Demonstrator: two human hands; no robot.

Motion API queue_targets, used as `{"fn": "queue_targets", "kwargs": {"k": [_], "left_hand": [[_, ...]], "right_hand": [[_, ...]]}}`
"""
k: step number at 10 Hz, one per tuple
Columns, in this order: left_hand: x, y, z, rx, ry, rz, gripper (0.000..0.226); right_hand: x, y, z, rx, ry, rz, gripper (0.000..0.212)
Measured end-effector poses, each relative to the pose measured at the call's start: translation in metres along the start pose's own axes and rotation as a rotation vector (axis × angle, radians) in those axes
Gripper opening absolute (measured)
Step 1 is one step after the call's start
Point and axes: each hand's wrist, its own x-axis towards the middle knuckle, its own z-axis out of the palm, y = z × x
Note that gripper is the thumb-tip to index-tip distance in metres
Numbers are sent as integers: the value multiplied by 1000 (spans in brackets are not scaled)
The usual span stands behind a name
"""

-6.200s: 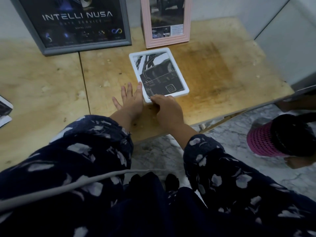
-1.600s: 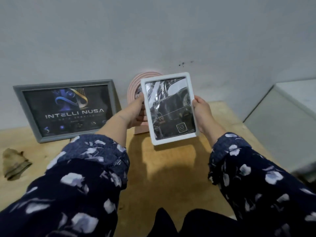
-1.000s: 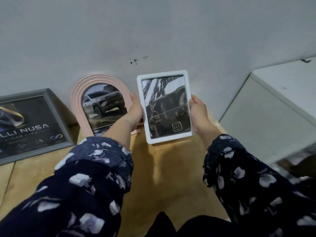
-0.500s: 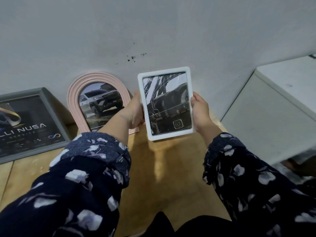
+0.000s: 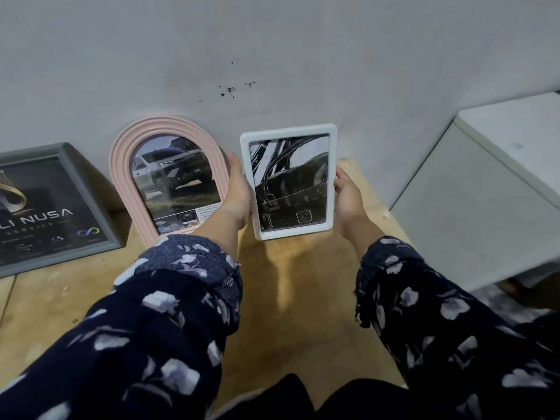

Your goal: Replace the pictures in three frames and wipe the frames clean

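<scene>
Gripping white frame [image 5: 289,181] w/ left hand [image 5: 238,189] & right hand [image 5: 348,198] above plywood table [image 5: 303,298]; grey wall [image 5: 272,56] behind.

A grey wall [image 5: 303,40] with small dark specks [image 5: 230,90] is standing behind the wooden tabletop [image 5: 288,313]. A pale grey cabinet [image 5: 485,207] is sitting beside the tabletop at the right.

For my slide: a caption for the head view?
Both hands hold the white frame upright beside the pink frame.
</scene>
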Motion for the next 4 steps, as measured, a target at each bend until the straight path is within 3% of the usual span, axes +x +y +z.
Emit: {"fn": "queue_targets", "kwargs": {"k": [2,3,4], "left_hand": [[-11,-5,3,81,65,-8,98],[-18,-4,3,95,60,-11,129],[-24,-3,0,103,109,59,93]], "right_hand": [[-4,4,-1,-7,-30,-18,49],[-8,-1,-3,-114,-12,-7,50],[-10,1,-9,-223,26,54,53]]}}
